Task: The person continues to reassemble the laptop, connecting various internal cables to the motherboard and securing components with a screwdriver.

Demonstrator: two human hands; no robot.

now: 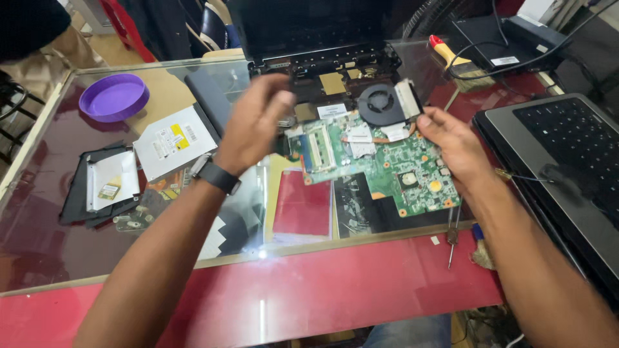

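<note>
The green motherboard (380,161) is lifted above the glass table (39,212), in the middle of the scene, just near the opened laptop base (322,64) which lies at the far side. The right hand (451,145) grips the board at its right edge, thumb on top close to the round black fan (380,103). The left hand (255,122) is at the left edge of the board; its fingers are curled and blurred, so I cannot tell if they really pinch the board or only a small part beside it. If only the right hand carries the weight, the board may tilt and its near corner may knock on the glass. The fan and its copper pipe could also bend when pressed. Small screws (132,222) lie at the near left next to a silver optical drive (174,142); a sleeve or wrist could sweep them away.
</note>
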